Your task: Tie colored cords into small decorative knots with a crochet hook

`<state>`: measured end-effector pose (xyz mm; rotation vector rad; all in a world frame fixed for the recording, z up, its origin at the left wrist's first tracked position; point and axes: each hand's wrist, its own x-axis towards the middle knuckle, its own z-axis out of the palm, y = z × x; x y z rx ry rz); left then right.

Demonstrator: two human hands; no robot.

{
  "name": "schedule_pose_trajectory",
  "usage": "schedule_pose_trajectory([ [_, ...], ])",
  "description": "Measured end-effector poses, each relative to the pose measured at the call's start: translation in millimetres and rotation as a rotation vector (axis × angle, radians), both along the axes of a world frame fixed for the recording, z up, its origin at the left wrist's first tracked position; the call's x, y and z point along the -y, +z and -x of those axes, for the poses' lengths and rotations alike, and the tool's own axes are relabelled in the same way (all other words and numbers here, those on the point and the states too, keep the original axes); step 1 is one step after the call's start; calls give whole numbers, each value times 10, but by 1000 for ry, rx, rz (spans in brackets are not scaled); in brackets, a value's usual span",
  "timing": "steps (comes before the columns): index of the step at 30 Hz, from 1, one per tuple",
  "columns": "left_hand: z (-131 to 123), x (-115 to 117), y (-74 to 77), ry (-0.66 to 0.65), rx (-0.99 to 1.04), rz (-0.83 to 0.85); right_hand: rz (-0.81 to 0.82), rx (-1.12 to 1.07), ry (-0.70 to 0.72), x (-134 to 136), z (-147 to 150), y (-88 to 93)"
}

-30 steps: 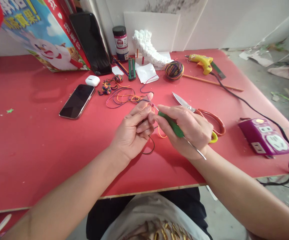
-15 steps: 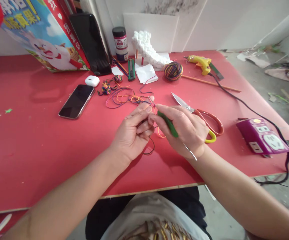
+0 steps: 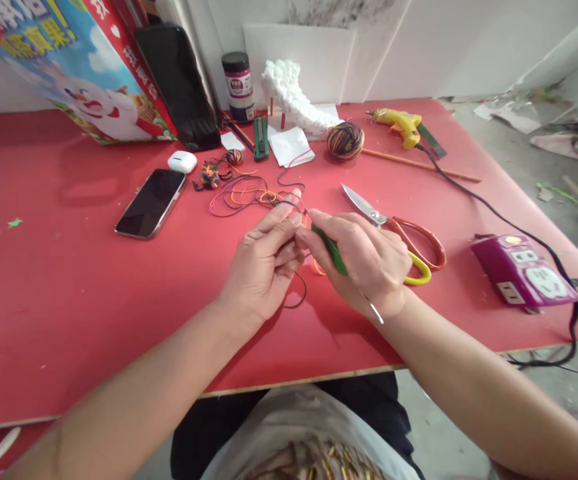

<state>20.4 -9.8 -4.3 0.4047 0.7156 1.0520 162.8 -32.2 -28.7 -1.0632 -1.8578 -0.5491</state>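
Over the red table, my left hand [image 3: 263,263] pinches multicoloured yarn between thumb and fingers. My right hand [image 3: 363,257] is closed around the green handle [image 3: 332,250] of a thin metal hook, whose silver end sticks out below the palm. The fingertips of both hands meet, and the small piece of work between them is mostly hidden. Loose loops of yarn [image 3: 249,193] lie just beyond my left hand, and a dark strand curls beneath it. A wound yarn ball [image 3: 345,141] rests farther back. Scissors [image 3: 419,243] with red handles lie beside my right hand.
At the left are a phone [image 3: 152,203], a white earphone case [image 3: 182,162] and an upright black phone [image 3: 179,87]. Behind stand a jar [image 3: 239,87] and a white knobbly model [image 3: 293,93]. A yellow glue gun [image 3: 399,125] and purple power block [image 3: 523,270] are at the right.
My right hand has shifted slightly left, and the hook's silver end has swung a little down and left. Both hands keep their hold.
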Motion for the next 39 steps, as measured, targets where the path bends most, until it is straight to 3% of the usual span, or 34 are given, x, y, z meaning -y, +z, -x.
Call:
schedule_pose_trajectory([
  [4, 1, -5, 35, -41, -9, 5, -4, -39, 54, -18, -12, -13],
  [12, 131, -101, 107, -161, -37, 6, 313, -437, 299, 18, -50, 37],
  [16, 197, -133, 126, -176, -59, -32, 365, -547, 352, 57, -48, 52],
  [27, 248, -182, 139, -189, -94, -62, 432, -624, 311, 105, -59, 70],
  [39, 354, -247, 213, -266, -139, -70, 499, -737, 395, 43, -105, 116],
])
